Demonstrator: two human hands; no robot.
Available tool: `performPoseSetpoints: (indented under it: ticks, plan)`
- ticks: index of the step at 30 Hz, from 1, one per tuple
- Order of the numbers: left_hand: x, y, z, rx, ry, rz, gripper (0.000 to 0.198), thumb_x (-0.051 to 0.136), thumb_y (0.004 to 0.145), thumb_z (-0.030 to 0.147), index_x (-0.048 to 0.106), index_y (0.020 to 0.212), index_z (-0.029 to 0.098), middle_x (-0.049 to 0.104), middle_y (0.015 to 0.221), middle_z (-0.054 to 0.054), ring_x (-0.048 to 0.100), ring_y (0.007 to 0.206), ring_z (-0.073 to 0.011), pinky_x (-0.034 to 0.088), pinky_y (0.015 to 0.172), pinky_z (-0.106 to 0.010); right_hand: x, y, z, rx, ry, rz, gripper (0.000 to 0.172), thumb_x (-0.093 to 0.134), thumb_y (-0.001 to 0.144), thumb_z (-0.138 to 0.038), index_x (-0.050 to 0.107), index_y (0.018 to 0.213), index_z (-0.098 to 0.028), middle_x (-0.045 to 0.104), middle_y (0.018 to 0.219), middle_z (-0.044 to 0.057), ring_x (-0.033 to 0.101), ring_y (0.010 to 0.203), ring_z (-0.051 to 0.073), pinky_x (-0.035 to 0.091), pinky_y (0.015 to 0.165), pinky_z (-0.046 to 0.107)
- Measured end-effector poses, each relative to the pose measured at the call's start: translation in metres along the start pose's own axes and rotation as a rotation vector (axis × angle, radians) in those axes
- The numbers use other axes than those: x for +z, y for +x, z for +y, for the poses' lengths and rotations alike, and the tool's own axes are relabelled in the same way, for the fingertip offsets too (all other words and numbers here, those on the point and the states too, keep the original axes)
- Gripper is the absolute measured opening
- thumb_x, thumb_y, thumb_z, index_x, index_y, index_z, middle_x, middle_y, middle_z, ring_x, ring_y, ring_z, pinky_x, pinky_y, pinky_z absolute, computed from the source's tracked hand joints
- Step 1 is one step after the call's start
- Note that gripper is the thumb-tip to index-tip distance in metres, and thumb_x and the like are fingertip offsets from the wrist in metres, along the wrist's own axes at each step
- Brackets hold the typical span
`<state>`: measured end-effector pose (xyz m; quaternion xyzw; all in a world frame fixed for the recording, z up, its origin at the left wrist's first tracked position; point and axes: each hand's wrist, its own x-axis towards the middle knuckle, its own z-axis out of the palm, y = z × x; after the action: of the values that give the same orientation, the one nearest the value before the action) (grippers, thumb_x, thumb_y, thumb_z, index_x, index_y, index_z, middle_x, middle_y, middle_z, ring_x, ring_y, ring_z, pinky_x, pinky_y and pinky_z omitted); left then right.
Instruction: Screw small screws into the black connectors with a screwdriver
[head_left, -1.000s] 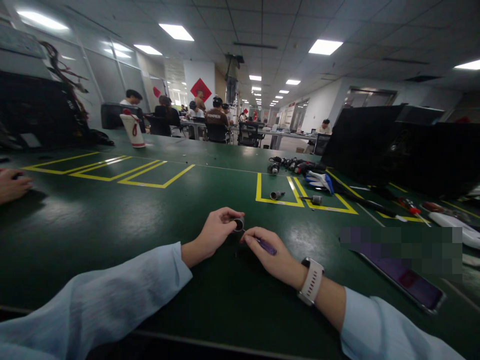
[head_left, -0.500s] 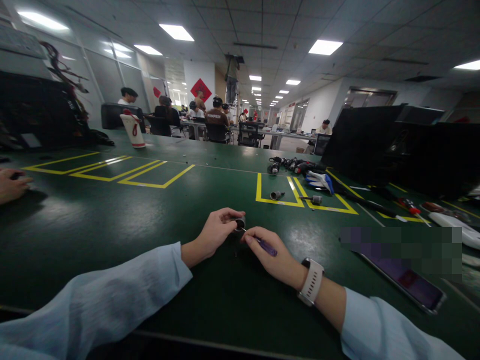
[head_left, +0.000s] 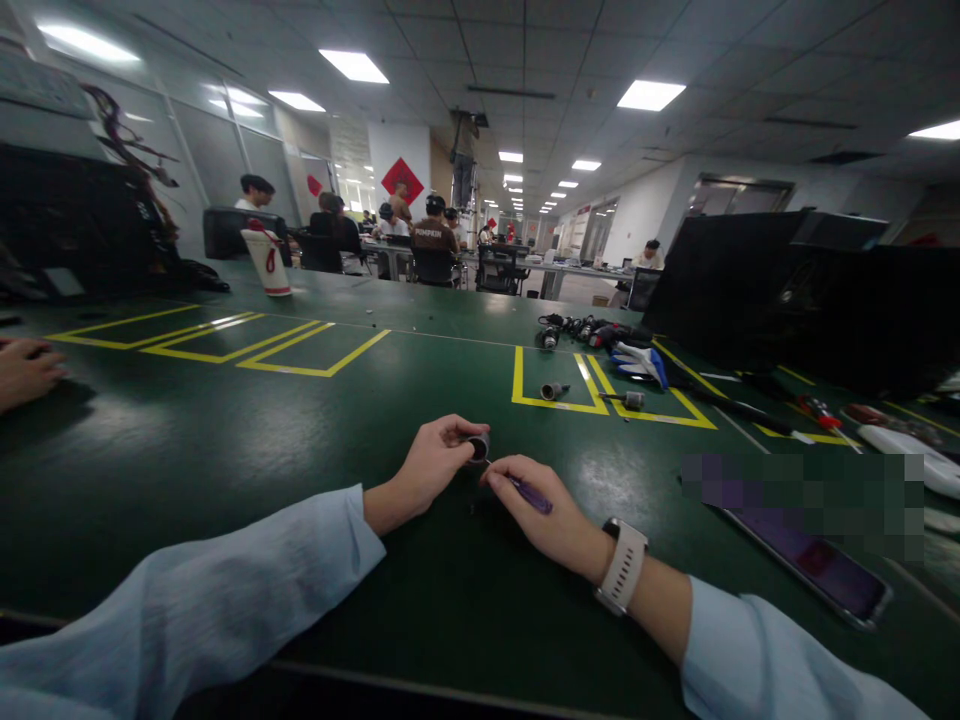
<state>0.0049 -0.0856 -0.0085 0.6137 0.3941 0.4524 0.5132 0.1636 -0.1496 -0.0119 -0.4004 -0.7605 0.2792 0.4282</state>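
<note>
Between thumb and fingers, my left hand (head_left: 430,470) grips a small round metal part (head_left: 479,448) with a dark hollow facing me. My right hand (head_left: 544,515) is closed on a purple-handled screwdriver (head_left: 534,496), whose thin shaft points up and left to the rim of the part. Whether the tip touches it is too small to tell. Both hands are just above the green table (head_left: 300,430), close together. Under them on the table lies a tiny dark piece (head_left: 472,509).
Two similar metal parts (head_left: 555,391) (head_left: 634,400) lie in yellow-taped boxes. Behind them are dark cabled parts (head_left: 585,330) and a blue-white glove (head_left: 639,364). A phone (head_left: 817,570) lies right, a cup (head_left: 266,260) stands back left, and another person's hand (head_left: 28,373) is far left.
The screwdriver and my right fingers have shifted very slightly left. The round part is turned a little, showing more of its hollow. The other person's hand at far left moved slightly.
</note>
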Motion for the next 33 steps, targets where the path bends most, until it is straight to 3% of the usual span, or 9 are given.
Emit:
performPoseSetpoints:
  ticks: [4, 9, 24, 33]
  plan:
    - [-0.0011, 0.0023, -0.006, -0.012, -0.039, 0.007, 0.017, 0.058, 0.064, 0.007, 0.063, 0.08, 0.013, 0.069, 0.097, -0.008, 0.064, 0.087, -0.0195, 0.052, 0.078, -0.037, -0.0053, -0.0012, -0.0033, 0.076, 0.157, 0.036, 0.03, 0.044, 0.088, -0.032, 0.063, 0.071, -0.017, 0.063, 0.07, 0.003, 0.058, 0.07, 0.015, 0.044, 0.07, 0.028]
    - [-0.0018, 0.004, -0.0099, -0.022, -0.047, 0.003, 0.018, 0.058, 0.066, 0.007, 0.062, 0.082, 0.013, 0.068, 0.097, -0.009, 0.064, 0.087, -0.0196, 0.054, 0.075, -0.037, -0.0056, -0.0009, -0.0004, 0.228, 0.351, -0.065, 0.043, 0.039, 0.089, -0.034, 0.055, 0.053, -0.017, 0.05, 0.044, -0.002, 0.05, 0.047, 0.012, 0.04, 0.056, 0.026]
    - [0.0007, 0.0024, -0.0058, -0.051, -0.042, 0.023, 0.018, 0.055, 0.066, 0.003, 0.061, 0.081, 0.011, 0.067, 0.1, -0.01, 0.063, 0.088, -0.0195, 0.055, 0.072, -0.034, -0.0043, 0.0, 0.0011, 0.256, 0.438, -0.163, 0.042, 0.043, 0.087, -0.041, 0.056, 0.056, -0.016, 0.052, 0.048, -0.002, 0.049, 0.048, 0.011, 0.039, 0.055, 0.025]
    - [-0.001, 0.0025, -0.007, -0.043, -0.035, 0.0, 0.02, 0.055, 0.067, 0.003, 0.061, 0.084, 0.011, 0.066, 0.1, -0.01, 0.063, 0.089, -0.0198, 0.055, 0.073, -0.034, -0.0019, 0.0014, 0.0009, 0.335, 0.45, -0.081, 0.041, 0.044, 0.085, -0.039, 0.054, 0.052, -0.016, 0.048, 0.042, -0.003, 0.046, 0.041, 0.01, 0.036, 0.048, 0.023]
